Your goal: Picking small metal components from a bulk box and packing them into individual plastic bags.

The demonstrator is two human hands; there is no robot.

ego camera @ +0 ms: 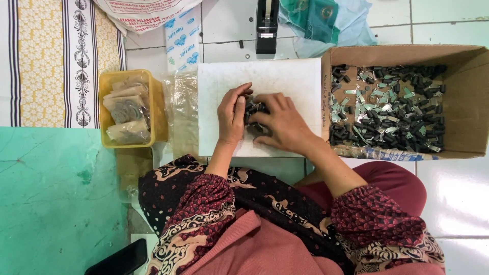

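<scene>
Both hands meet over a white board [265, 76] lying on the tiled floor. My left hand [232, 114] and my right hand [280, 122] are cupped around a small heap of black parts [253, 108], fingers closed on it from both sides. Most of the heap is hidden under the fingers. Right of the board stands an open cardboard box [468, 102] holding several black caps and small metal clips [387, 107].
A yellow plastic tub [153, 109] with filled clear bags sits left of the board, with clear plastic bags [181, 112] beside it. A black tape dispenser [266, 25] and blue cloth [326, 20] lie beyond. A dark phone [119, 260] lies near my left knee.
</scene>
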